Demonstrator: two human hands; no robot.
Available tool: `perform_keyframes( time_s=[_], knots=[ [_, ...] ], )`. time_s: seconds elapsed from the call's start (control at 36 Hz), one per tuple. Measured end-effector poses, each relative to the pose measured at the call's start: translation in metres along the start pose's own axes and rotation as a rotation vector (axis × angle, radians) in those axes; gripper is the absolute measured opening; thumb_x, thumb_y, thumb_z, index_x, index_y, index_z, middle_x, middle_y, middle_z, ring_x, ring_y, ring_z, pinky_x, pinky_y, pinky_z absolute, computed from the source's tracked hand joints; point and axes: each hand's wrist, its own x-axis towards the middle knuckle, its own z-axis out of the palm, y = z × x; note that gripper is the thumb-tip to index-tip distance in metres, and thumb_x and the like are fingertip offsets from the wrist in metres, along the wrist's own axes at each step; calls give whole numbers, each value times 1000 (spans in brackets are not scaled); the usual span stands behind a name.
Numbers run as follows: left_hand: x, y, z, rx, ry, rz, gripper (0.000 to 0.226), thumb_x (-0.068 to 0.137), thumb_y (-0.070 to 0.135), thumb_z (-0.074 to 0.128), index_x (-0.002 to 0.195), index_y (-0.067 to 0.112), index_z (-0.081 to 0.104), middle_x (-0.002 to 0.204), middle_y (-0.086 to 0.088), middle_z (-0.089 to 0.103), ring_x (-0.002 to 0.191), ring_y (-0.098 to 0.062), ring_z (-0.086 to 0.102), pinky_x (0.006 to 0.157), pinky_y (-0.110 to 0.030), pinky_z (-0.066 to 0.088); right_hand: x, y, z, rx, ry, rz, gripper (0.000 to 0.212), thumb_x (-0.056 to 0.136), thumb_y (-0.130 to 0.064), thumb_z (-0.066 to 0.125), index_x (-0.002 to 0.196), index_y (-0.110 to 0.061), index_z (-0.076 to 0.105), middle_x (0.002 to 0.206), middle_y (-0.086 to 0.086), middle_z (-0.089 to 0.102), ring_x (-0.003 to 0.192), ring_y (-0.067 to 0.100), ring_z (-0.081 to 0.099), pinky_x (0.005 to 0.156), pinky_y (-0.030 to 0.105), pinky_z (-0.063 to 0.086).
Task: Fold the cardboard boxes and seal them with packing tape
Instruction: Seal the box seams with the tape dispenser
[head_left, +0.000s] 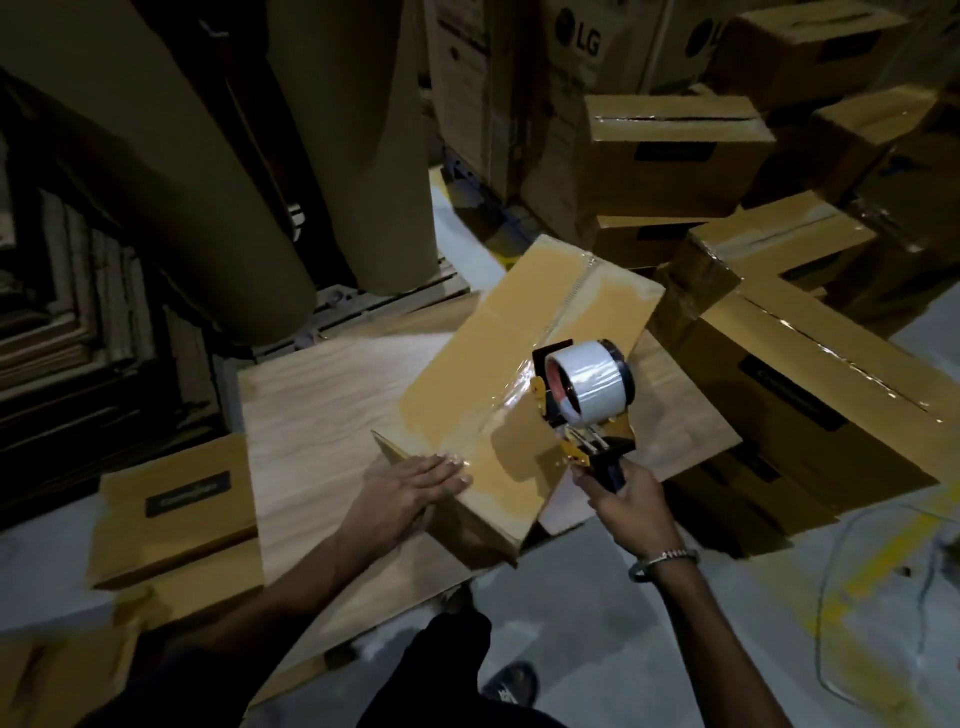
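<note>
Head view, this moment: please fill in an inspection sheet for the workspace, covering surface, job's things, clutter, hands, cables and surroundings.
Surface: wooden board with pale grain, lying over the grey floor.
Job's things: cardboard box lies tilted on the board, glossy tape along its top seam; tape dispenser with a clear roll sits at the box's near edge.
Clutter: flat labelled box left of the board; sealed boxes piled to the right.
Hands: left hand flat, fingers straight, pressing the box's near corner; right hand grips the dispenser handle, bracelet on the wrist.
Cables: thin cable trailing over the floor at right.
Surroundings: large brown paper rolls at left, LG cartons behind; dim light.
</note>
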Motion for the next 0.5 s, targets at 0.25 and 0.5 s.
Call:
perform_keyframes(
  time_s=[0.25, 0.5],
  knots=[
    [-19, 25, 4, -209, 232, -389, 67, 101, 4, 48, 160, 34, 40, 172, 7, 24, 161, -18, 14, 120, -39, 39, 11, 4, 32, -79, -108, -77, 18, 91, -32, 79, 105, -22, 75, 96, -10, 77, 96, 13, 72, 85, 37, 58],
    [3, 55, -8, -593, 668, -892, 40, 108, 39, 47, 144, 28, 60, 142, 10, 62, 133, -4, 54, 105, -30, 48, -3, -64, 28, 218, -446, -5, 14, 98, -18, 71, 109, -10, 73, 100, 10, 80, 76, 38, 77, 58, 34, 53]
  ],
)
